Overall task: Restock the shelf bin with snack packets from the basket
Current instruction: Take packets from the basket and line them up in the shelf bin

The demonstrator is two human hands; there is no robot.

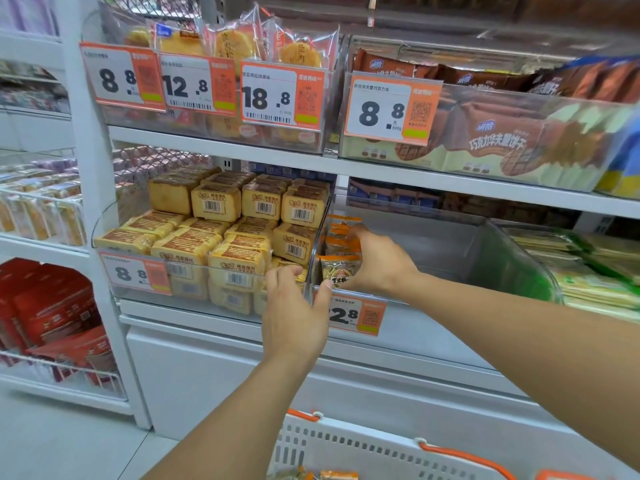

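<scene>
Orange packets (pixel 341 268) in right hand (pixel 377 263), inside clear bin (pixel 502 247)

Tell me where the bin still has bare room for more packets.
The clear bin is bare from the right hand across to its right wall, and back to the rear. Only its left end is crowded: orange packets stand in a row against the divider, the right hand holding them, the left hand at the front lip.
</scene>
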